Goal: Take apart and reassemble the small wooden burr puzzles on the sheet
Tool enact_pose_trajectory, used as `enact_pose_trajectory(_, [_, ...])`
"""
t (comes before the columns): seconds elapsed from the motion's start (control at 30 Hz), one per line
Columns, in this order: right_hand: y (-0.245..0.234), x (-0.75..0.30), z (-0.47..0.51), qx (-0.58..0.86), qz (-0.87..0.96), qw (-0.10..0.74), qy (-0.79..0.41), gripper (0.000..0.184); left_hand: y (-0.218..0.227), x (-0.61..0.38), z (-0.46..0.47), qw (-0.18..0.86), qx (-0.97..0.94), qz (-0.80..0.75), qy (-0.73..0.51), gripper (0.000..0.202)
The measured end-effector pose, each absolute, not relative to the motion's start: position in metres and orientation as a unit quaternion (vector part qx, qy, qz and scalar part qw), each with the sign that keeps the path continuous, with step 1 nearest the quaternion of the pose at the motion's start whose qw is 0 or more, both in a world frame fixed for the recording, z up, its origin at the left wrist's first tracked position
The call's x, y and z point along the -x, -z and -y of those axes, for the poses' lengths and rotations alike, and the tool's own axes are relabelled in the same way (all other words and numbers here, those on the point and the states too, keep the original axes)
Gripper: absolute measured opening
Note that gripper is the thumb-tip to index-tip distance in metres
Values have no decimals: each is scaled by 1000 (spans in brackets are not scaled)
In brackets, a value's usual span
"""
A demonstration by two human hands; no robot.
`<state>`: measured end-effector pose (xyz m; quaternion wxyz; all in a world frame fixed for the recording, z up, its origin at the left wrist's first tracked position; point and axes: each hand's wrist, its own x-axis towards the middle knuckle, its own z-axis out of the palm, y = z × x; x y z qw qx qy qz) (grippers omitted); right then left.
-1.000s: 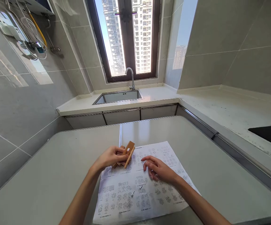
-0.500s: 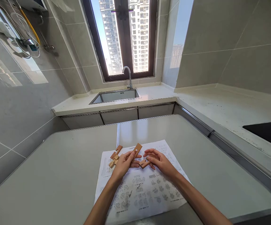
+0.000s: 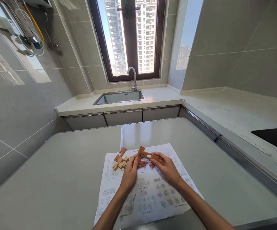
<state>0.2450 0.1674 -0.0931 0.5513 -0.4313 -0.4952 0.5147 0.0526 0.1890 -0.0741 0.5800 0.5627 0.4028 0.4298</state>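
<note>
My left hand (image 3: 130, 171) pinches a notched wooden puzzle bar (image 3: 140, 151) that stands tilted above a printed instruction sheet (image 3: 148, 191). My right hand (image 3: 166, 166) grips a second wooden bar (image 3: 150, 156), which lies across and touches the first one. A small heap of several loose wooden puzzle pieces (image 3: 119, 160) rests on the sheet's far left corner, just left of my left hand. The sheet lies on a grey table (image 3: 57, 179).
Beyond the table runs a white counter with a steel sink (image 3: 119, 97) and a tap (image 3: 133, 76) under a window. The counter continues along the right wall, with a black hob (image 3: 275, 135) set in it. Pipes and a hose hang on the left wall.
My left hand left the heap of pieces with one bar. My right hand lifted off the sheet with another, and the two bars now meet between my hands.
</note>
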Motion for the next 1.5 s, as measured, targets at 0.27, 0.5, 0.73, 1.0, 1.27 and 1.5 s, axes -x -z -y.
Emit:
enact_pose_trajectory(0.27, [92, -239, -163, 378, 529, 481, -588, 46, 75, -56, -182, 481, -612, -415, -471, 43])
enact_pose_trajectory(0.5, [85, -237, -156, 379, 553, 453, -588, 42, 73, -56, -180, 427, -617, -454, -480, 41])
enact_pose_trajectory(0.73, [85, -237, -154, 401, 565, 428, -580, 43, 75, -54, -175, 309, -702, -454, -453, 38])
enact_pose_trajectory(1.0, [92, -237, -154, 404, 567, 430, -575, 41, 91, -51, -175, 236, -785, -406, -404, 46])
enact_pose_trajectory(1.27, [96, -236, -160, 352, 567, 400, -628, 48, 92, -46, -181, 203, -777, -434, -408, 48])
enact_pose_trajectory(1.5, [102, -235, -162, 361, 559, 392, -635, 52, 87, -48, -175, 214, -813, -365, -401, 48])
